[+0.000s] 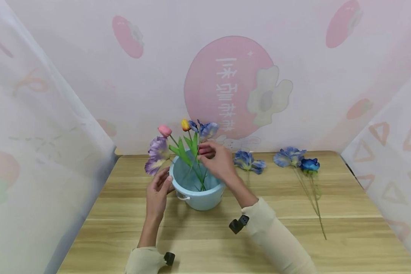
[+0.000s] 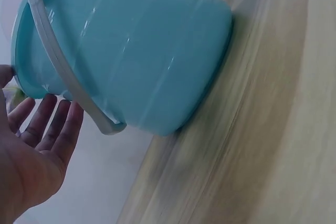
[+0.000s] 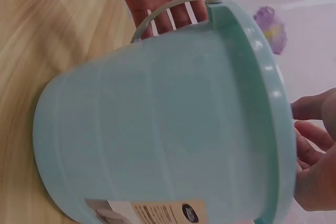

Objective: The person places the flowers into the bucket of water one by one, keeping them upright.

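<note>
Both hands busy at a light blue bucket [image 1: 202,201] of fake flowers.
Bucket's upright around the middle of the wooden table [image 1: 205,247], toward the far side. Left hand [image 1: 157,196] has its fingers loosely extended against the bucket's left side, thumb up by the rim, not really clenching anything. Right hand [image 1: 219,161] is up over the bucket's far right part, fingers curled in, pinching the stem of a blue-violet flower [image 1: 207,130]. Left of that, a yellow-orange tulip [image 1: 185,125] and pink tulip [image 1: 164,131] poke up, and a purple bloom [image 1: 157,150] leans past the left rim. Over to the right, a ruffled blue flower [image 1: 248,161], a pale blue flower [image 1: 289,156] and a deep blue rose [image 1: 309,164] lie on the table.
</note>
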### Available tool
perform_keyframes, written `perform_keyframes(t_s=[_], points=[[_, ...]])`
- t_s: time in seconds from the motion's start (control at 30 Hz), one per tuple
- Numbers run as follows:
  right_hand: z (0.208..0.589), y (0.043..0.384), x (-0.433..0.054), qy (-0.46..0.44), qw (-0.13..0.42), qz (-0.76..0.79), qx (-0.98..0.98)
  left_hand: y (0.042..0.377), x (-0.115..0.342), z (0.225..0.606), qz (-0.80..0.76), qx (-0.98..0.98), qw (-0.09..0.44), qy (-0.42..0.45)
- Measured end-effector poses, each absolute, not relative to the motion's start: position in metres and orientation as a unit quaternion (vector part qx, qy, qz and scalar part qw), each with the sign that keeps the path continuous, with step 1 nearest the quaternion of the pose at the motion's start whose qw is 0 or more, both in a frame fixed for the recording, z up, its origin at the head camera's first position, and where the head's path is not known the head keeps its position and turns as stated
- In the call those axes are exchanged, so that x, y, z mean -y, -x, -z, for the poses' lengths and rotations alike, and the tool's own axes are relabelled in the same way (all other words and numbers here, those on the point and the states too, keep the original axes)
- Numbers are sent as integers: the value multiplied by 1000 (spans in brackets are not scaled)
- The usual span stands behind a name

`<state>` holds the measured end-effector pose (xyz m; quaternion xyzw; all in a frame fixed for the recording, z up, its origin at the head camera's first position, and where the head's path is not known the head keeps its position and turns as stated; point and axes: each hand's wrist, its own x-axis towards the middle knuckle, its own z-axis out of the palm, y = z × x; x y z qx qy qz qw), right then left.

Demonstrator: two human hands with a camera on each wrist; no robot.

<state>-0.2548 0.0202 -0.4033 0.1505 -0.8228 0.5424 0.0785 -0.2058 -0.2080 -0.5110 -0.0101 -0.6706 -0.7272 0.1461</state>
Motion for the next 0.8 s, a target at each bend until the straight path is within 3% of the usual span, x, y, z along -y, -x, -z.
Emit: perform_keyframes(t_s=[0.47, 0.8], points=[[395, 248, -45, -124, 90, -566, 810, 196, 204, 509, 740, 651, 170, 0], [398, 242, -93, -106, 88, -620, 772, 196, 205, 509, 734, 655, 179, 6]])
